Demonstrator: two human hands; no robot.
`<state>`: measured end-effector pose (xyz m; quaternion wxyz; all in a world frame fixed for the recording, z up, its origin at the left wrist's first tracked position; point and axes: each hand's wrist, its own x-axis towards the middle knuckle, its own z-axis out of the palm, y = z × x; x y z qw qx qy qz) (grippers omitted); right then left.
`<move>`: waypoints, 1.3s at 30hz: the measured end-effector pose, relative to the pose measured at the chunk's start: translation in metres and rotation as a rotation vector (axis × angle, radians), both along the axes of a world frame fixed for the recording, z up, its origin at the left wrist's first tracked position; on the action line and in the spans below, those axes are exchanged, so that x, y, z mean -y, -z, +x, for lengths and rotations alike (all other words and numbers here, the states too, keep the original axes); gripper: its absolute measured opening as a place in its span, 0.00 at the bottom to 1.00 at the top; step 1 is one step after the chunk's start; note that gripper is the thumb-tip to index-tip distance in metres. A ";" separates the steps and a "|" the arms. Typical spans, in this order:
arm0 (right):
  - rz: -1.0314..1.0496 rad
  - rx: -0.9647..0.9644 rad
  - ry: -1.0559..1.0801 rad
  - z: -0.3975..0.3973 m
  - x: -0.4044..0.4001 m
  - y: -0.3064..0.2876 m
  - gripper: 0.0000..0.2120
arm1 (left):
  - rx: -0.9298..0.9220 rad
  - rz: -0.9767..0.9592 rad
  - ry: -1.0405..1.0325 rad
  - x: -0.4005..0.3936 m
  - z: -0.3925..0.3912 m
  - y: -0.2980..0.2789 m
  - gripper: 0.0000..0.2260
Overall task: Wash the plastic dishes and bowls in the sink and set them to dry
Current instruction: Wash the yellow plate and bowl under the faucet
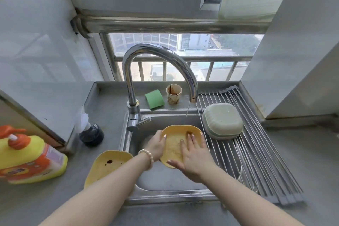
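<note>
Yellow dish [174,145] is held tilted over the sink [165,181]: left hand [156,146] grips its left rim, right hand [192,156] lies flat inside, fingers straight, probably rubbing; a thin stream falls just beyond

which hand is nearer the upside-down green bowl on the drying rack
Right. The right hand lies flat inside the yellow dish, just left of the green bowl. The left hand grips the dish's far left rim, farther from it.

A home kitchen: steel sink [165,185], faucet [157,55], detergent bottle [31,159].
</note>
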<state>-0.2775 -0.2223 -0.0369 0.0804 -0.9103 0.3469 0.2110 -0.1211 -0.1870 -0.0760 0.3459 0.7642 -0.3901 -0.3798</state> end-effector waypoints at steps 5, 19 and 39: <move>0.384 0.153 -0.220 0.010 -0.014 -0.021 0.46 | -0.096 -0.185 -0.123 0.004 0.002 -0.012 0.09; 0.354 0.017 -0.128 -0.004 0.014 -0.019 0.39 | -0.153 -0.164 -0.187 -0.004 0.007 -0.009 0.11; 0.199 0.117 -0.335 -0.008 0.012 -0.028 0.23 | -0.317 -0.134 -0.249 0.010 0.009 -0.029 0.10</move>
